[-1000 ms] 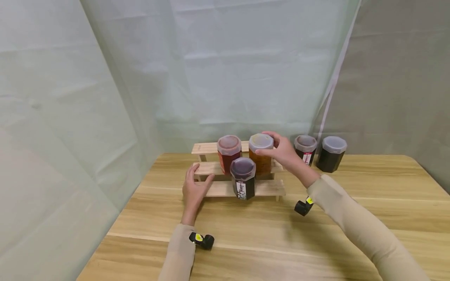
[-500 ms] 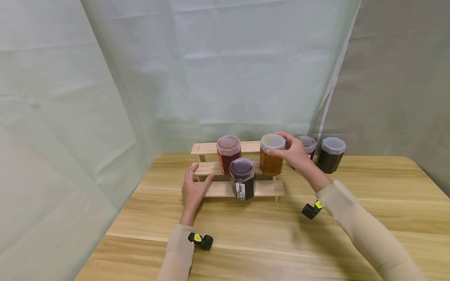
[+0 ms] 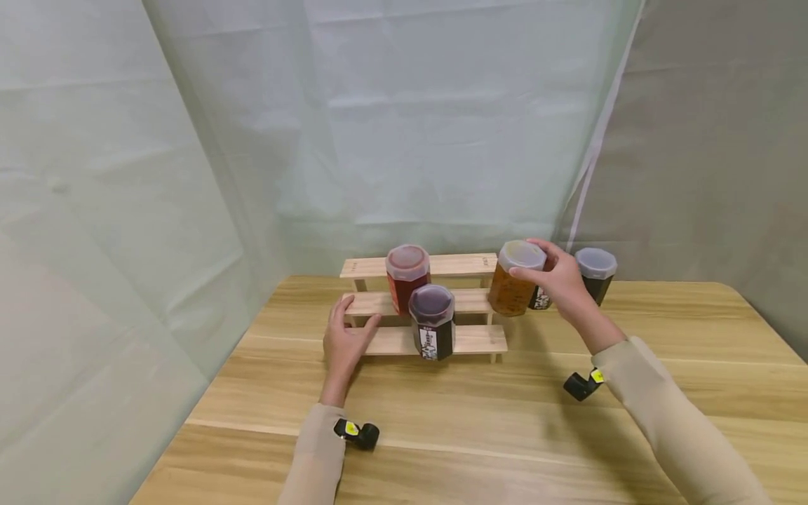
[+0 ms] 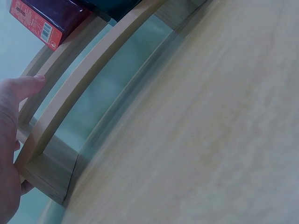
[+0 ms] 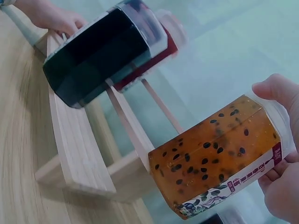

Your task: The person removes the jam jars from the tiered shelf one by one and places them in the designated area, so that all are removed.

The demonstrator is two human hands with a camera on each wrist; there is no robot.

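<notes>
Where a second ago it stood on the middle step, the orange jar (image 3: 514, 284) now hangs off the right end of the wooden rack (image 3: 470, 339), tilted and clear of the counter (image 3: 480, 414), with the right hand (image 3: 562, 279) gripping it round the lid. Left hand (image 3: 344, 340): unmoved, fingers pressing the rack's left end. Remaining: red jar (image 3: 407, 275) mid step, purple jar (image 3: 431, 319) bottom step; two dark jars (image 3: 596, 272) close behind the carried one, crowding that side.
</notes>
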